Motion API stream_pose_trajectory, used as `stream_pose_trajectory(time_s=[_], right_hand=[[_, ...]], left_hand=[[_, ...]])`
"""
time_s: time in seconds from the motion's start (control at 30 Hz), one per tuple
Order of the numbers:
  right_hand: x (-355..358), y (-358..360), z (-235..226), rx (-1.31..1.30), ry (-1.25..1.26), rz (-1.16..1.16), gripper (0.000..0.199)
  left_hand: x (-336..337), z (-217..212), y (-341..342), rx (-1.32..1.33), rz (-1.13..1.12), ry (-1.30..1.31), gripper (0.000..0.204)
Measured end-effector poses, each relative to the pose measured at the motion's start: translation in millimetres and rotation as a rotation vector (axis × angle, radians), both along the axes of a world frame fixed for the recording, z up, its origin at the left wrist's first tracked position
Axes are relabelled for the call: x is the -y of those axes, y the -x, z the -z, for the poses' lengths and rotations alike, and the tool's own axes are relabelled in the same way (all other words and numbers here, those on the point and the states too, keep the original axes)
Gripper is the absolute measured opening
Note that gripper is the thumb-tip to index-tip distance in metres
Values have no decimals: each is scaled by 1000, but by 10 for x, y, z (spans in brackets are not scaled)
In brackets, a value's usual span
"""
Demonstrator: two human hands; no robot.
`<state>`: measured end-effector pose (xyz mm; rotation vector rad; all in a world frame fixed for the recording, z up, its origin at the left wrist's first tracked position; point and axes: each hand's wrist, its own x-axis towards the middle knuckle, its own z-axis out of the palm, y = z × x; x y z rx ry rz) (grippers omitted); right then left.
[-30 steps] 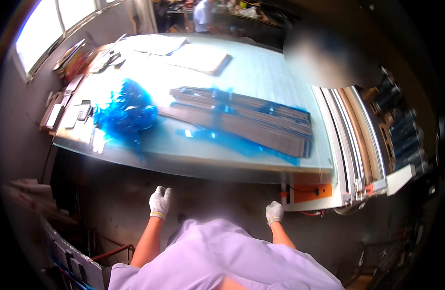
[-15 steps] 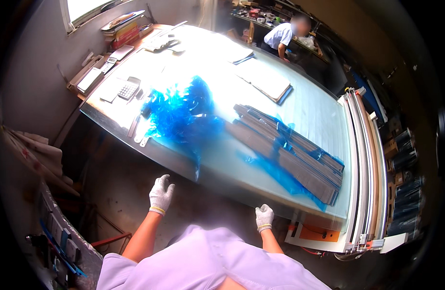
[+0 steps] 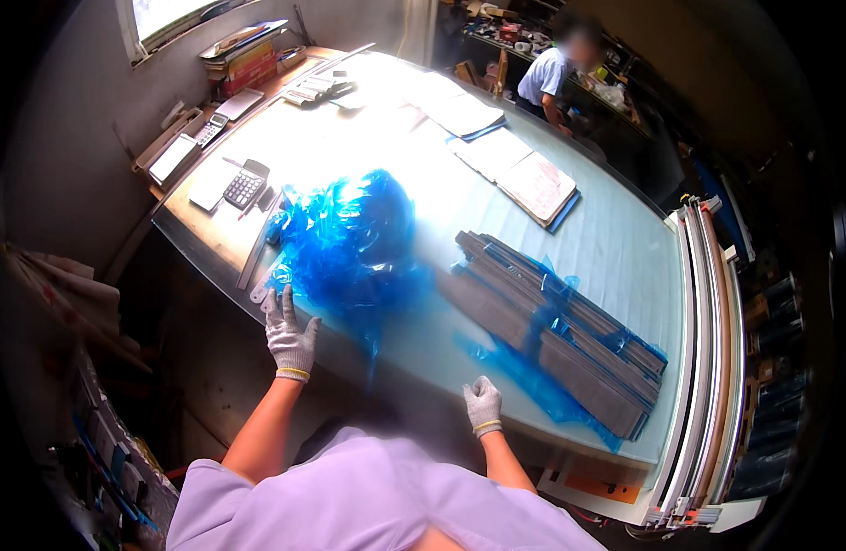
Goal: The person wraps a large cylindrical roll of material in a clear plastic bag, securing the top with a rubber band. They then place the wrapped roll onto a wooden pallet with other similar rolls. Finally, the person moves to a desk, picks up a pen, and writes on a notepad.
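Note:
My left hand (image 3: 291,342), in a white knit glove, reaches over the near table edge with its fingers spread and nothing in it. Just beyond its fingertips lies a crumpled heap of clear blue plastic film (image 3: 354,243). My right hand (image 3: 483,404), gloved the same way, is curled into a loose fist at the table's near edge, with nothing seen in it. To its right, a stack of long grey strips (image 3: 570,344) rests on the table, wrapped partly in blue film (image 3: 533,390).
The big pale table (image 3: 423,354) holds a calculator (image 3: 246,184), a ruler (image 3: 256,250) and open notebooks (image 3: 533,179). Long rails (image 3: 703,367) run along its right side. Files (image 3: 244,60) are stacked at the back left. Another person (image 3: 547,78) stands beyond the far edge.
I am closer to the table. My left hand has moved forward to the film with its fingers spreading. My right hand has shifted slightly left, still curled. The other person is more upright.

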<state>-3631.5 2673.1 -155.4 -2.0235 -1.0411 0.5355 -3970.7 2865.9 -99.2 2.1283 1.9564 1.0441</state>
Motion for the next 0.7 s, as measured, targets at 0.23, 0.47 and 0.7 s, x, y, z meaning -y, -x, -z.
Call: stream_pose_trajectory(time_s=[0.23, 0.47, 0.7], right_hand=[[-159, 84, 465, 70, 75, -256, 67], [-996, 769, 64, 74, 208, -311, 116], [-2068, 1277, -270, 558, -130, -472, 120]], left_hand=[[-623, -36, 83, -97, -6, 4, 111], [-1124, -211, 281, 20, 272, 121, 118], [-1439, -92, 419, -15, 452, 161, 113]])
